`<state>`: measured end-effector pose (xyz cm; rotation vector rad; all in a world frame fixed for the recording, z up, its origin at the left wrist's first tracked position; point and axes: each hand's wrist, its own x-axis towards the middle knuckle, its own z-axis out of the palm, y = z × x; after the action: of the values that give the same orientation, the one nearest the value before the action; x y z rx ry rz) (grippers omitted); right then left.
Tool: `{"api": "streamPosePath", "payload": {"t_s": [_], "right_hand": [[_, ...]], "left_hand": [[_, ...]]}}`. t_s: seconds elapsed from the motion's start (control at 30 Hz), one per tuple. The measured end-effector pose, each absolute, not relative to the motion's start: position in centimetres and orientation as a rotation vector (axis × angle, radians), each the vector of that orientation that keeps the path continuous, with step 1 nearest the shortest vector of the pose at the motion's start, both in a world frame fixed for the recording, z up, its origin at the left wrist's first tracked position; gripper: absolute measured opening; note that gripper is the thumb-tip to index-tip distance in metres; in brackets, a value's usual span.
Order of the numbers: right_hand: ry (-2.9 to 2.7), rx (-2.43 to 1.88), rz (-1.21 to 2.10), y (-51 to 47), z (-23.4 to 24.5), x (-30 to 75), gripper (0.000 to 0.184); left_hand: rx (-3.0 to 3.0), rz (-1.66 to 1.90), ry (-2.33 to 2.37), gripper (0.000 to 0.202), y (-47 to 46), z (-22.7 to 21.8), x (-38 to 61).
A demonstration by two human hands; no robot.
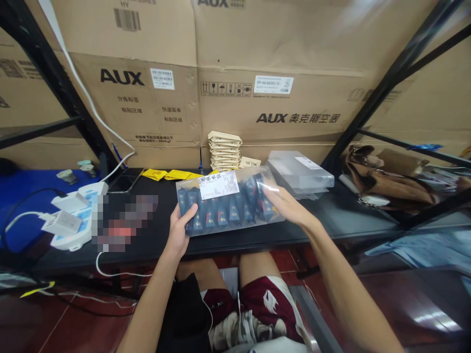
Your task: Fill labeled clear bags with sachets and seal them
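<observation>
A clear plastic box (253, 224) packed with several dark blue sachets is held up over the front of the black table (147, 255). On its upper face is a white printed label (220, 185). My left hand (180, 228) grips the box's left end, thumb across the front. Around the right end, my right hand (285, 203) is closed, its fingers partly hidden behind the box. Just behind stand a stack of cream packets (224, 150) and several flat yellow packets (180, 174). Another translucent box (300, 171) with a white label lies to the right.
A white power strip (79, 215) with chargers and cables lies at the left, near a phone (125, 180). Large AUX cardboard boxes (228, 110) form a wall behind the table. Black metal frame posts flank both sides. A brown bag (390, 176) sits at the right.
</observation>
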<state>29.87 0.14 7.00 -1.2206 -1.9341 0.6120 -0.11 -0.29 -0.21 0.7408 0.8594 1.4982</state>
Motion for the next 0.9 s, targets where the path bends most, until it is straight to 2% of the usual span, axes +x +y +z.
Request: {"api": "streamPosePath", "payload": {"t_s": [0.1, 0.2, 0.27, 0.4, 0.5, 0.63, 0.77, 0.8, 0.9], "right_hand": [[-2.048, -1.260, 0.321, 0.1, 7.3, 28.8, 0.065], [-1.991, -1.194, 0.014, 0.4, 8.0, 27.4, 0.064], [-1.888, -1.107, 0.021, 1.0, 9.0, 26.5, 0.057], [-1.421, -0.850, 0.247, 3.2, 10.5, 25.8, 0.037], [-1.250, -0.855, 0.219, 5.5, 8.8, 26.0, 0.040], [-1.641, -1.036, 0.206, 7.2, 3.1, 24.9, 0.043], [-1.911, -0.932, 0.162, 7.3, -0.6, 21.3, 0.021], [-2.040, -0.865, 0.138, 7.3, -0.8, 20.3, 0.020], [-2.457, -0.669, 0.070, 7.3, -0.8, 18.1, 0.038]], "left_hand": [[0.723, 1.526, 0.849, 0.062, -0.3, -0.3, -0.1], [0.650, 1.586, 0.826, 0.054, -0.2, -0.4, -0.1], [0.560, 1.632, 0.793, 0.047, -0.1, -0.3, -0.2], [0.346, 1.711, 0.653, 0.029, 0.1, 0.2, -0.7], [0.222, 1.750, 0.579, 0.022, 0.4, 0.5, -1.6], [0.094, 1.772, 0.562, 0.022, 0.6, 0.4, -2.5], [0.071, 1.777, 0.528, 0.021, 0.7, 0.1, -2.8], [0.076, 1.777, 0.524, 0.021, 0.7, 0.0, -2.9], [0.129, 1.769, 0.539, 0.023, 0.7, -0.2, -2.8]]}}
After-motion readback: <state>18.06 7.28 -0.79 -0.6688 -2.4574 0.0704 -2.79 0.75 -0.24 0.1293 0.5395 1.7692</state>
